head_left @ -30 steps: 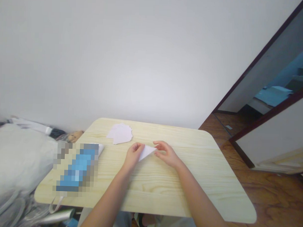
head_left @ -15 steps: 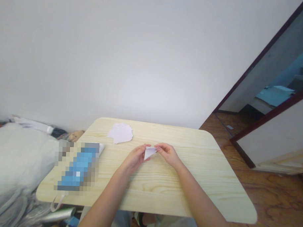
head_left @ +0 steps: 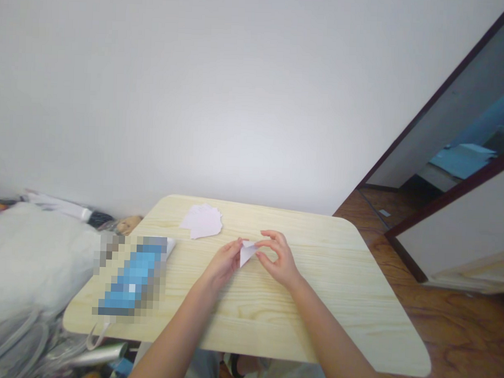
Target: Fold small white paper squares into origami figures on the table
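A small folded piece of white paper [head_left: 246,253], pointed at its corners, is held above the middle of the table. My left hand [head_left: 224,263] is closed on its left edge, with the thumb on top and some fingers hidden behind. At the paper's right tip is my right hand [head_left: 279,260]; its thumb and fingers are spread apart, the fingertips at or just beside the paper. Whether they touch it, I cannot tell. Beyond my left hand, a loose stack of white paper pieces [head_left: 203,221] lies flat on the table.
The pale wooden table [head_left: 347,302] stands against a white wall [head_left: 255,101]. On its left lies a blurred blue-screened device [head_left: 135,276] with a white strap. A large white bag [head_left: 38,259] is beside the table. To the right is a doorway over a wooden floor [head_left: 462,328].
My right hand has loosened from its pinch on the paper's right tip, and its fingers have spread. My left hand keeps holding the paper in about the same place.
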The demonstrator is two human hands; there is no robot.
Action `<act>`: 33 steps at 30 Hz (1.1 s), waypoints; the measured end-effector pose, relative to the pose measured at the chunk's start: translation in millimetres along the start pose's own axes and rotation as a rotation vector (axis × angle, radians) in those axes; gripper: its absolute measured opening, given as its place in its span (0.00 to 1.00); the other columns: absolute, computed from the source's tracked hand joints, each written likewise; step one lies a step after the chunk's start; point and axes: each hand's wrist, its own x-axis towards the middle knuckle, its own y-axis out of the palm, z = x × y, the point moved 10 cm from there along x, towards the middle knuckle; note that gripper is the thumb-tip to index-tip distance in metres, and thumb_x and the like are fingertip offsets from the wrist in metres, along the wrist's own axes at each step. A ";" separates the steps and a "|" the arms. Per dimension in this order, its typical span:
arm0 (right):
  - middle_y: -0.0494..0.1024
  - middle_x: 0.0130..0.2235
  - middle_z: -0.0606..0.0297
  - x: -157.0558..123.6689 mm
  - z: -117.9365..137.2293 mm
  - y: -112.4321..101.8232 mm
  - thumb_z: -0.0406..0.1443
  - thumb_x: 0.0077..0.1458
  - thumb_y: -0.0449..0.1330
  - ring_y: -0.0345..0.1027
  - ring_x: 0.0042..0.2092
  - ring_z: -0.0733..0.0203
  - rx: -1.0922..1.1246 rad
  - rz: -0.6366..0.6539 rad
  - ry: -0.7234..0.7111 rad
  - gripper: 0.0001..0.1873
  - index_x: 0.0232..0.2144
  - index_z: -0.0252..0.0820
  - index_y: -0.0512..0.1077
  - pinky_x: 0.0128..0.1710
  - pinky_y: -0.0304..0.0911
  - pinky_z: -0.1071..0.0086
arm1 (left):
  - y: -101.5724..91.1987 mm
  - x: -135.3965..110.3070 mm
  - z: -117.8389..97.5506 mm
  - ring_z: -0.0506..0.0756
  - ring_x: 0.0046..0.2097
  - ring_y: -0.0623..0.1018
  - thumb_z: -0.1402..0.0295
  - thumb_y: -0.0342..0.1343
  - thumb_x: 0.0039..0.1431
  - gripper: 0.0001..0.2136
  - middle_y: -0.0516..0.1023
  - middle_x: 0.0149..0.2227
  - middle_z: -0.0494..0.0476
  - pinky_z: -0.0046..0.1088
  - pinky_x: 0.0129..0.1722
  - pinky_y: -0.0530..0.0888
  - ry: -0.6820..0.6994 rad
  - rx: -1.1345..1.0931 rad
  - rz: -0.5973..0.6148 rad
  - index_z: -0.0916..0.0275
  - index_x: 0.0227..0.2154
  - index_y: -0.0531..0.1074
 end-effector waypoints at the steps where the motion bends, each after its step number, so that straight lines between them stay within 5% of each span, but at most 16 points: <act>1: 0.67 0.45 0.60 -0.1 3.2 0.8 0.35 0.48 0.58 0.58 0.50 0.56 -0.022 0.001 -0.017 0.08 0.34 0.46 0.72 0.50 0.55 0.60 | -1.4 0.4 -0.4 0.51 0.28 0.74 0.56 0.58 0.46 0.16 0.76 0.27 0.55 0.27 0.31 0.69 0.004 -0.005 -0.010 0.66 0.31 0.72; 12: 0.67 0.45 0.59 0.0 4.9 5.6 0.37 0.47 0.60 0.57 0.50 0.55 -0.122 -0.042 -0.046 0.11 0.36 0.46 0.71 0.50 0.54 0.57 | 0.0 1.0 0.8 0.50 0.29 0.73 0.59 0.60 0.45 0.15 0.77 0.28 0.56 0.25 0.31 0.68 -0.011 -0.098 -0.015 0.67 0.31 0.73; 23: 0.69 0.43 0.58 -0.2 -5.4 8.4 0.38 0.47 0.60 0.59 0.47 0.56 -0.129 -0.109 0.060 0.06 0.29 0.42 0.73 0.47 0.56 0.60 | -12.3 1.5 -3.5 0.49 0.28 0.72 0.60 0.63 0.39 0.16 0.77 0.28 0.57 0.23 0.28 0.65 0.128 0.185 -0.160 0.66 0.31 0.76; 33: 0.68 0.44 0.60 -2.8 -27.7 8.0 0.36 0.47 0.60 0.61 0.48 0.59 0.120 -0.170 0.225 0.09 0.34 0.44 0.72 0.48 0.59 0.64 | -6.6 1.2 -0.3 0.47 0.25 0.69 0.59 0.62 0.40 0.15 0.75 0.25 0.55 0.21 0.25 0.64 0.105 0.147 -0.138 0.67 0.26 0.76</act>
